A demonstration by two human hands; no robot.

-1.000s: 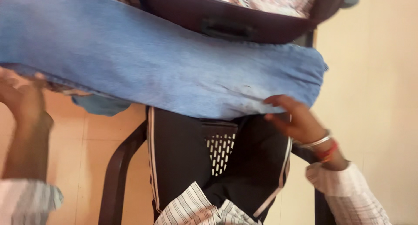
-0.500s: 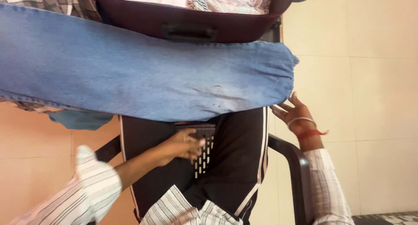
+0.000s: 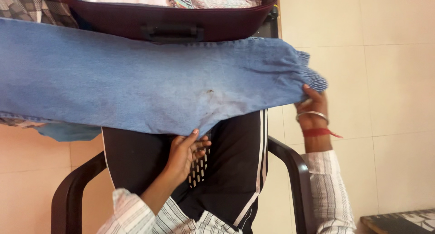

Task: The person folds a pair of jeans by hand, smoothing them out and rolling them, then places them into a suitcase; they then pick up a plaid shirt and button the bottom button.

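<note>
Head view: blue jeans (image 3: 149,91) spread with long axis left to right across dark plastic chair (image 3: 290,164), below maroon suitcase (image 3: 181,23), above black striped garment (image 3: 235,170). Left hand (image 3: 186,154) at lower hem near middle, fingers (image 3: 195,135) loosely apart, touching denim from beneath. Right hand (image 3: 312,107) at right-hand end, fingers pinched on elastic cuff, nearer to that end.

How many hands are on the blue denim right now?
2. The left hand touches the blue denim's lower edge near the middle; the right hand grips its cuffed end at right. None seem hidden.
</note>
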